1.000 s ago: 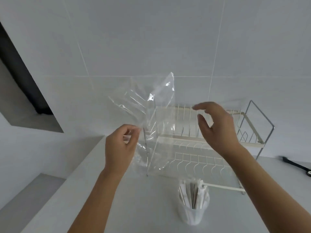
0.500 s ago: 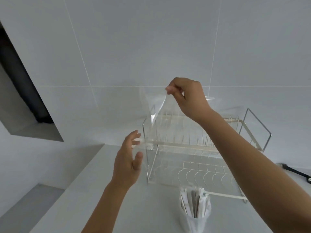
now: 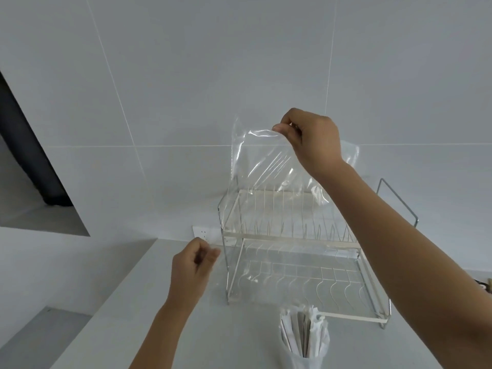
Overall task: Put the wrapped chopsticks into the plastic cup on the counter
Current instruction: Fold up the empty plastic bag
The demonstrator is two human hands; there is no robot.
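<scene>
Nearest the camera, at the bottom edge, the plastic cup [image 3: 303,352] stands on the white table [image 3: 127,328], and the wrapped chopsticks [image 3: 304,332] are packed upright inside it, their white paper tops poking above the rim. Left of the cup and a little farther off, the left hand [image 3: 190,272] hovers above the table with its fingers curled loosely inward, thumb and fingertips close together; its grip holds nothing that can be seen. Just behind the cup sits a two-tier wire dish rack [image 3: 300,262], its lower front rail running close past the chopstick tops. Above the rack's upper tier, the right hand [image 3: 311,141] is raised, its grip pinched tight on the top edge of a clear plastic bag [image 3: 266,166], which hangs down in front of the rack's upper wires, wrinkled and see-through. Low on the tiled wall [image 3: 186,89] behind, a white socket plate [image 3: 203,231] shows just left of the rack. At the far left a dark recess [image 3: 24,155] cuts into the wall.
</scene>
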